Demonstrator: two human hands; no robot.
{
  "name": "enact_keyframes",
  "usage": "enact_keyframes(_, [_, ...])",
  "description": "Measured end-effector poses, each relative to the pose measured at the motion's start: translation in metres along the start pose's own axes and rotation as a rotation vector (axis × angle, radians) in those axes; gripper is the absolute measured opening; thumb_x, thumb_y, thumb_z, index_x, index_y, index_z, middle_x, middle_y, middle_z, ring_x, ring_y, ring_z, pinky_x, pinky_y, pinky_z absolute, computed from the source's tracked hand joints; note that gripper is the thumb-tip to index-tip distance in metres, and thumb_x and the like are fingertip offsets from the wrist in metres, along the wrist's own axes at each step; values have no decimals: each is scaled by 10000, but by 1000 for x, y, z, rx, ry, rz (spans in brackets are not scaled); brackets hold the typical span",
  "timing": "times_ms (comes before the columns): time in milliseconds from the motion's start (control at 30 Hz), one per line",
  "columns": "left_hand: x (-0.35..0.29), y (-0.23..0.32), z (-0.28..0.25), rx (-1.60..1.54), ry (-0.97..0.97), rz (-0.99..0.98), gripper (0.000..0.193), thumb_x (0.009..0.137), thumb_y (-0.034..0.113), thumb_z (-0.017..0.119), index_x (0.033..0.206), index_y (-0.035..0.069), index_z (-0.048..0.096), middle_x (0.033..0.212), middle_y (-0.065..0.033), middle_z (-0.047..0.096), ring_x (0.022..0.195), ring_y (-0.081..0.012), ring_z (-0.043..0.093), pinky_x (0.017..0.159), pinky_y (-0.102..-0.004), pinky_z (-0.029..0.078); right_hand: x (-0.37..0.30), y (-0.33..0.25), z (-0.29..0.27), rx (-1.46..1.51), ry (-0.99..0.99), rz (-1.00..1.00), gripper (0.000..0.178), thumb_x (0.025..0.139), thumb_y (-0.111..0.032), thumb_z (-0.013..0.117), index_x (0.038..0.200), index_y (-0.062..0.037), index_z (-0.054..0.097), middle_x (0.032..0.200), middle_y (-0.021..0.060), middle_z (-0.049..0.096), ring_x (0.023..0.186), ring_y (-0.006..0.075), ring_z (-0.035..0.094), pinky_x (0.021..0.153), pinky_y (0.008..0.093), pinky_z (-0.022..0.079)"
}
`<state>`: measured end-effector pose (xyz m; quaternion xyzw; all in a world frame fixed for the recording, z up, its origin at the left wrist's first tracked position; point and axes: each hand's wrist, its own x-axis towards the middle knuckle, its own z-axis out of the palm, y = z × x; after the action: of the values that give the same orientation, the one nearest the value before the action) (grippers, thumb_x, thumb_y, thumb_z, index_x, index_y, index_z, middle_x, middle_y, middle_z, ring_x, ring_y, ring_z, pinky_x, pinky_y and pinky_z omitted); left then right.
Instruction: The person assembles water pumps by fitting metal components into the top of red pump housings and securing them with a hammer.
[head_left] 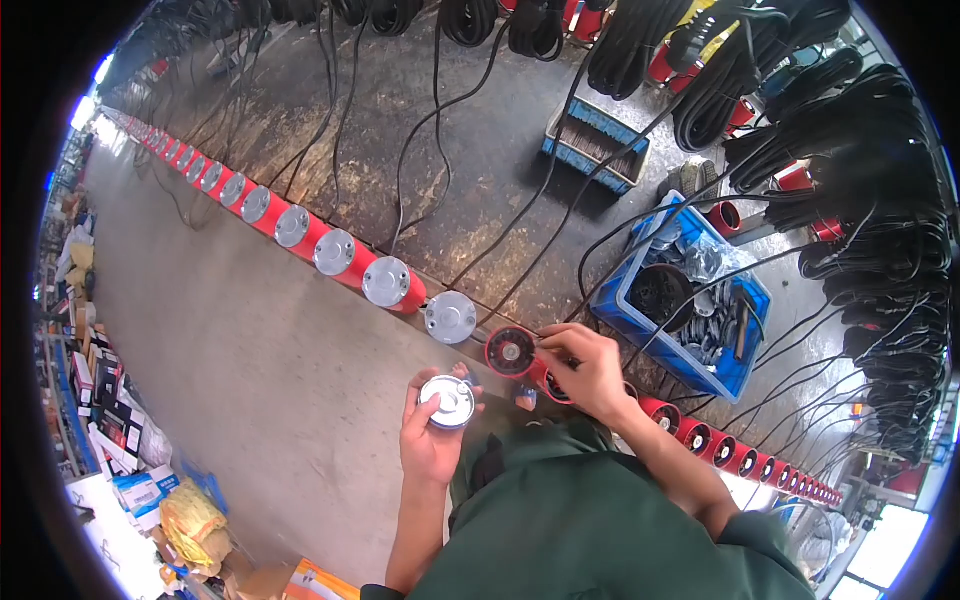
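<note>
My left hand (428, 452) is closed around a round metal cap (455, 398), thumb pressed on its pale inner face. A small round hole or boss shows near the cap's edge. My right hand (592, 375) is at the right rim of an open red cylinder (511, 352), fingers pinched together; what they hold, if anything, is hidden. Inside that cylinder are dark fins around a round centre. A second red cylinder (556, 388) is partly covered by my right hand. Just left of the open one, a silver disc-shaped cap (450, 317) tops the neighbouring cylinder.
Capped red cylinders (335, 252) run off to the far left; open ones (697, 437) continue right. A blue crate (745, 375) holds metal parts and a black bowl. Beyond stands a smaller blue crate (590, 165). Black cables (440, 120) trail to hanging coils (885, 120). Boxes (125, 440) line the left.
</note>
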<state>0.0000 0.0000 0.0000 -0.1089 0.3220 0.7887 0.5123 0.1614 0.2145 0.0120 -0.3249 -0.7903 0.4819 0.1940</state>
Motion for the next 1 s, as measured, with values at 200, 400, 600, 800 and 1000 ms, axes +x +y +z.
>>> enact_keyframes(200, [4,-4,-3,3,51,-3,412,1017,77,587,1421,123,518,1392,-208,653,1225,-441,696,1004,-552,610,21,22,29,-260,-78,-353,350,776,-78,842,1116,-88,760,1079,84,746,992,316,705,867,425,607])
enact_keyframes(400, [7,-6,-3,35,82,-8,418,1027,113,585,1435,126,499,1362,-230,664,1219,-452,698,991,-555,616,24,25,30,-301,-119,-372,433,747,-67,874,1158,-56,739,1024,120,737,938,337,706,828,426,596])
enact_keyframes(600, [9,-5,2,44,70,0,425,1031,114,583,1446,125,490,1377,-238,653,1222,-452,697,993,-558,615,27,25,28,-281,-131,-401,442,743,-75,881,1159,-48,737,1058,129,741,944,340,707,827,428,599])
enact_keyframes(800, [11,-10,8,62,40,6,430,1035,118,578,1453,119,478,1394,-250,648,1234,-451,693,1006,-559,608,28,28,26,-296,-170,-425,484,734,-94,907,1184,-46,734,1113,129,740,981,341,719,832,420,611])
enact_keyframes(1000, [9,-18,16,39,-12,-20,439,1041,147,577,1464,108,467,1419,-240,648,1258,-450,681,1045,-566,577,13,-3,4,-241,-44,-293,490,751,-152,921,1198,-71,737,1157,116,730,990,336,721,843,419,614])
